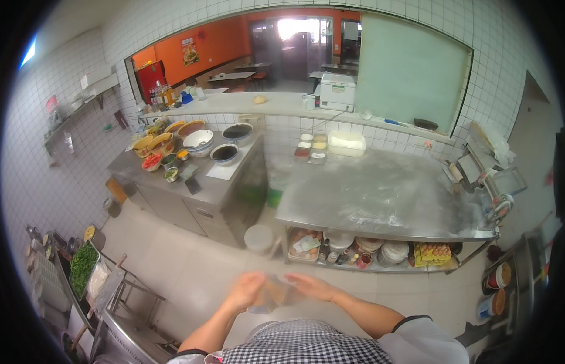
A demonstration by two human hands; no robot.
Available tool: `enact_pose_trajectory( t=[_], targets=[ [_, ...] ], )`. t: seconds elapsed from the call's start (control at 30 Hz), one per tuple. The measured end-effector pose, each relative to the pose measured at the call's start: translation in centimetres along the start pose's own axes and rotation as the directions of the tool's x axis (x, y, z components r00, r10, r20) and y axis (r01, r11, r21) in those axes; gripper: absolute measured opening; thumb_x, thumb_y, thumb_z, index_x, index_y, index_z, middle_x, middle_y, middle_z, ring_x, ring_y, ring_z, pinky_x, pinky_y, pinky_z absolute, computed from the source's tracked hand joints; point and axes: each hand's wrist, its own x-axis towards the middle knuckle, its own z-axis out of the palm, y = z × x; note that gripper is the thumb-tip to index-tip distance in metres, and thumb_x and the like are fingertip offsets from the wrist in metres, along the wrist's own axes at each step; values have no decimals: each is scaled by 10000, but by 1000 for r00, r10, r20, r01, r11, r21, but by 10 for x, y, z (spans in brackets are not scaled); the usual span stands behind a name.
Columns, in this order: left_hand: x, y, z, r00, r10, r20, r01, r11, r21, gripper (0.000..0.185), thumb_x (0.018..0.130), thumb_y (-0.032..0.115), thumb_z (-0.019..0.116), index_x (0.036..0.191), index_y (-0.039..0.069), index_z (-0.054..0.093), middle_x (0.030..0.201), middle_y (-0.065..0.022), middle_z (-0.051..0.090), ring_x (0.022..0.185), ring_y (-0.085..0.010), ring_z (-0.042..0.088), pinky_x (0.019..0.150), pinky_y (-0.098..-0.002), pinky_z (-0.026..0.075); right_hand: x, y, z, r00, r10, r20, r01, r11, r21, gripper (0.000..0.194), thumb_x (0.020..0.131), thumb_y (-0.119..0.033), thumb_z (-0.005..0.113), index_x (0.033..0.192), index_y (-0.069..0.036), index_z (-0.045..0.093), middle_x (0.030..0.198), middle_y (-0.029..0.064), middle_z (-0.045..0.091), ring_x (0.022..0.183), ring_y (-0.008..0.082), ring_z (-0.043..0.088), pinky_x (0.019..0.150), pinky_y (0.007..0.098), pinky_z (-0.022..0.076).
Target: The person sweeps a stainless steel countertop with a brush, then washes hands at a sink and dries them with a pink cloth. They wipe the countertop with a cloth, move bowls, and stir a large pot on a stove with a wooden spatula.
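Note:
Both my hands are raised in front of my checked apron (305,341), over the tiled floor. My left hand (250,289) is closed around one side of a blurred, partly see-through thing (274,293), brownish in the middle, perhaps a bag. On its other side is my right hand (309,286), fingers stretched towards it; blur hides whether they touch it. Beyond my hands stands a steel worktable (346,195) dusted with white powder, with a white tub (346,150) and several small containers (305,145) at its back left.
Left ahead, a steel counter (196,195) bears bowls of dark liquid and chopped food. A white bucket (258,239) stands on the floor between counter and worktable. Eggs (431,255) and jars fill the lower shelf. Chopped greens (84,266) lie in a tray at the left.

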Motion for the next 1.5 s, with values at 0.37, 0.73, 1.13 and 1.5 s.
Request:
enact_pose_trajectory(
  t=[0.37,0.73,1.13,1.5],
  targets=[
    [124,79,41,804,179,567,-494,733,468,79,868,105,673,857,34,639,743,35,583,632,-28,510,540,-212,400,-7,-55,-82,990,92,-103,-127,898,-422,372,791,-198,753,1106,-45,628,1067,134,661,979,253,636,835,392,506],
    [443,56,33,847,276,455,-525,571,631,277,806,22,554,1071,0,632,1030,-206,662,978,-357,625,873,-402,491,70,-45,-301,832,214,-512,-518,628,-580,395,852,-261,652,1206,-87,625,1106,157,624,980,329,634,855,422,510],
    [440,-71,-39,943,168,286,-330,573,750,540,844,14,630,1361,2,477,1351,-250,506,1264,-423,473,1071,-443,390,181,124,-390,993,-80,-85,-61,273,-960,547,918,-278,600,1379,-8,481,1509,161,382,1394,322,348,1155,440,277],
    [401,-72,10,919,-387,-76,378,808,453,372,1014,184,492,1290,-59,550,1238,-191,628,1118,-261,614,977,-374,465,236,161,-486,926,13,-377,-341,456,-822,717,949,-492,519,1498,-69,335,1593,143,246,1486,292,187,1212,443,155]
  ],
)
